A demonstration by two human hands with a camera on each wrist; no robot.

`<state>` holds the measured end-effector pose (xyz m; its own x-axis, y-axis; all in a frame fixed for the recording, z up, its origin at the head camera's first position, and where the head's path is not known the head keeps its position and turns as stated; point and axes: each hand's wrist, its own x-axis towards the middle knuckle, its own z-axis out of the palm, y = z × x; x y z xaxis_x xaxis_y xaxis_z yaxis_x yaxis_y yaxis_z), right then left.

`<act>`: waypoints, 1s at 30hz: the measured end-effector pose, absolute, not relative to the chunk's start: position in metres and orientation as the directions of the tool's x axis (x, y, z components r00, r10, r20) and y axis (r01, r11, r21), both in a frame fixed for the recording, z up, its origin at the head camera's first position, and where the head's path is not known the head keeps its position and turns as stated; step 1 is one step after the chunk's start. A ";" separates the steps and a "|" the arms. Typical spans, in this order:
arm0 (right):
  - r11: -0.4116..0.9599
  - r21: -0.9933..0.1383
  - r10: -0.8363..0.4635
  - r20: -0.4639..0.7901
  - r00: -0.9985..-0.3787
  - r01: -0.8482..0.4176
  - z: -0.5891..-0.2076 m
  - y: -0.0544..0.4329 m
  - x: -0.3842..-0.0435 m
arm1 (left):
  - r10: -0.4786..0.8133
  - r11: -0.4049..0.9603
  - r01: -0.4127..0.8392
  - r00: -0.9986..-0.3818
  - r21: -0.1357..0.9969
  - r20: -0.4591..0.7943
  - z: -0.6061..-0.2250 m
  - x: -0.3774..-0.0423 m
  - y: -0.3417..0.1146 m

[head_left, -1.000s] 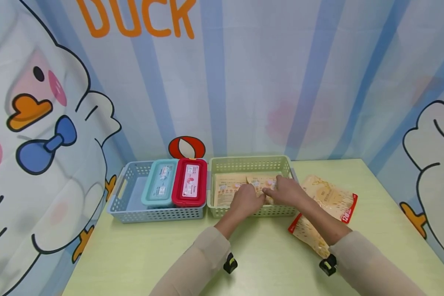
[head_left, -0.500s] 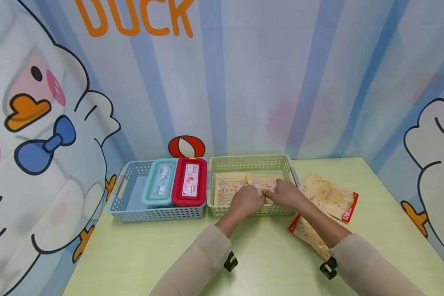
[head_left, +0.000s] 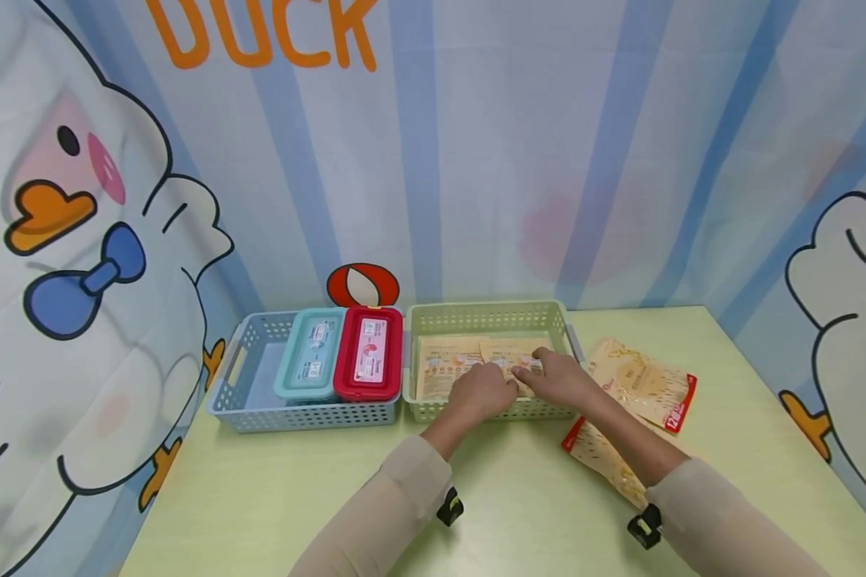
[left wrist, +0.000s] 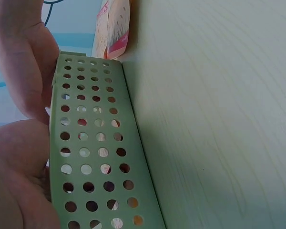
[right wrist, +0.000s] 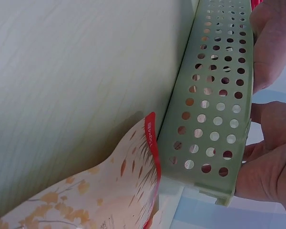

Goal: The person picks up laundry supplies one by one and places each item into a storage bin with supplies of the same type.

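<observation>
Two beige printed packets lie side by side in the green basket [head_left: 491,311]: a left packet [head_left: 433,373] and a right packet [head_left: 505,350], whose edge overlaps the left one. My left hand [head_left: 482,391] reaches over the basket's front wall with bent fingers, at the right packet's lower edge. At that packet's right side, my right hand [head_left: 559,377] holds it with thumb and index finger spread over its face. The perforated front wall [left wrist: 93,143] hides most of the left fingertips in the left wrist view. In the right wrist view, the right fingers dip behind the same wall [right wrist: 212,95].
Left of the green basket stands a blue basket [head_left: 260,421] with a teal-lidded box [head_left: 312,357] and a red-lidded box [head_left: 370,353]. Two more beige packets with red edges, an upper packet [head_left: 638,381] and a lower packet [head_left: 606,461], lie on the table [head_left: 274,497] at right.
The right packet, a bit raised and creased a second ago, now lies flatter in the green basket. Both hands have stayed almost in place.
</observation>
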<state>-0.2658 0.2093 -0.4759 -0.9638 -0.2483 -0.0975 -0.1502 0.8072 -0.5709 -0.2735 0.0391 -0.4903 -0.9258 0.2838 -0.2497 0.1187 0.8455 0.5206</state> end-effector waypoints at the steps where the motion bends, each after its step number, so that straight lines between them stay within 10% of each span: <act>1: 0.804 -0.573 -0.251 -0.081 -0.965 -0.161 -0.477 0.210 -0.266 | 0.285 0.847 0.120 -0.925 0.518 -0.252 -0.490 -0.273 0.039; 30: 0.757 -0.617 -0.269 0.003 -0.963 -0.213 -0.484 0.215 -0.265 | 0.281 0.841 0.122 -0.931 0.527 -0.233 -0.486 -0.270 0.038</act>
